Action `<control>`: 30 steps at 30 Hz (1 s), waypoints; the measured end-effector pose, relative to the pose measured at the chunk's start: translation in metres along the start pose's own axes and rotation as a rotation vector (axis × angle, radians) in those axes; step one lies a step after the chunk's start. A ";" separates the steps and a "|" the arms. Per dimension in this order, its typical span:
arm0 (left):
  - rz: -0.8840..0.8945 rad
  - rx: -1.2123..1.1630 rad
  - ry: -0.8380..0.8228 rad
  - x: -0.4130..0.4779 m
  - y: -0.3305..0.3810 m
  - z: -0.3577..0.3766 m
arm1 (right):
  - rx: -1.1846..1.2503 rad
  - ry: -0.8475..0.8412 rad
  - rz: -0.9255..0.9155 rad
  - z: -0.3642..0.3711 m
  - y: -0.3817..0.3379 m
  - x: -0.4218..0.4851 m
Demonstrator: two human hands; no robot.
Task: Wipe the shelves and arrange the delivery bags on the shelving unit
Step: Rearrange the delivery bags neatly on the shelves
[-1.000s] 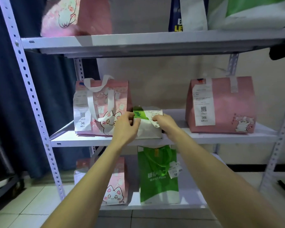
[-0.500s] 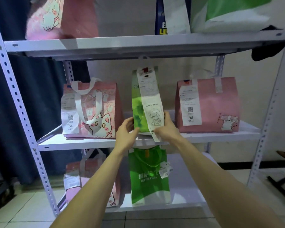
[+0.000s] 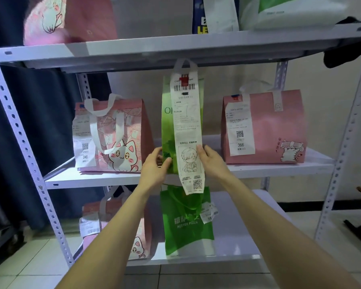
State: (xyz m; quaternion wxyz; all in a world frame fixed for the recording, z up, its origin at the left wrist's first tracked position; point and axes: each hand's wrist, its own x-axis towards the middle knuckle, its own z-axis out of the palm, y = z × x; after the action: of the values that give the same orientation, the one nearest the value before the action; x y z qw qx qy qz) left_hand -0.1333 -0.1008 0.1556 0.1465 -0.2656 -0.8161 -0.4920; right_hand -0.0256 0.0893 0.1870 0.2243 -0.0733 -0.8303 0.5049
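A tall light-green delivery bag (image 3: 167, 126) with a long white receipt (image 3: 187, 130) down its front stands upright at the middle of the middle shelf (image 3: 279, 168). My left hand (image 3: 154, 166) grips its lower left side and my right hand (image 3: 212, 161) holds its lower right side. A pink cat bag (image 3: 121, 138) stands to its left, a pink bag numbered 366 (image 3: 279, 126) to its right. On the bottom shelf (image 3: 233, 234) stand a green pizza bag (image 3: 186, 224) and another pink cat bag (image 3: 138, 243).
The top shelf (image 3: 154, 49) carries a pink bag (image 3: 71, 19), a dark blue bag (image 3: 199, 15) and a white-green bag (image 3: 290, 11). A dark curtain (image 3: 19, 122) hangs at the left. A dark cloth (image 3: 346, 53) hangs off the top shelf's right end. Tiled floor lies below.
The green bag lay flat on the middle shelf a second ago; both hands have stood it upright, and its receipt now hangs down the front. The view has shifted slightly.
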 end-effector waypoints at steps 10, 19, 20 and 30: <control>-0.043 -0.224 -0.132 0.017 0.017 -0.012 | 0.151 -0.011 0.037 -0.002 -0.010 0.018; -0.002 -0.044 0.010 0.013 0.033 0.006 | -0.018 -0.086 0.101 0.020 0.000 0.016; -0.004 -0.047 -0.005 0.014 0.031 0.006 | -0.009 -0.084 0.101 0.020 -0.002 0.016; 0.016 0.019 -0.123 0.011 -0.003 -0.008 | -0.010 -0.034 0.056 0.007 0.011 0.016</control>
State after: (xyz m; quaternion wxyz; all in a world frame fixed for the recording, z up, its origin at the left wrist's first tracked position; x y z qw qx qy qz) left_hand -0.1441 -0.1059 0.1630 0.1026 -0.3007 -0.8259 -0.4657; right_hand -0.0446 0.0943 0.1795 0.1954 -0.0893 -0.8342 0.5079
